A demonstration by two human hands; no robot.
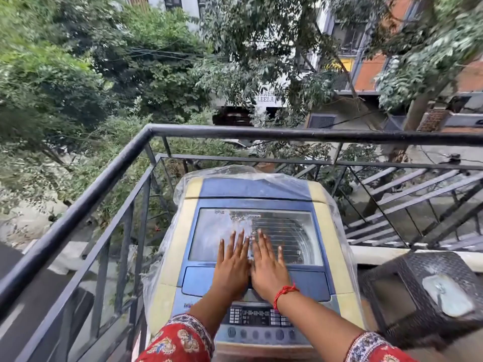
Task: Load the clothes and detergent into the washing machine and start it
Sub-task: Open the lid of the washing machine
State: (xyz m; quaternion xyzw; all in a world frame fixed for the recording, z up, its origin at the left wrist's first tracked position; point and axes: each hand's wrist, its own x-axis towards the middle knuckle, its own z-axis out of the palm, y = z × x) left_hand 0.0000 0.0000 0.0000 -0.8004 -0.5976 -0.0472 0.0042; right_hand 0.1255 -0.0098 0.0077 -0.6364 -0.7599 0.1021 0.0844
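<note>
A top-loading washing machine point(329, 231), cream and blue, stands on a balcony with clear plastic sheeting draped round its sides. Its lid point(209, 231) with a glass window is closed. My left hand point(231, 267) and my right hand point(269, 270) lie flat side by side on the near part of the lid, fingers spread, holding nothing. A red thread is tied round my right wrist. The control panel point(258, 318) with buttons sits below my wrists. No clothes or detergent show in view.
A black metal railing point(125, 158) encloses the balcony on the left and behind the machine. A dark woven stool point(407, 291) stands at the right, with a pale flat object point(448, 296) on it. Trees, a street and buildings lie beyond.
</note>
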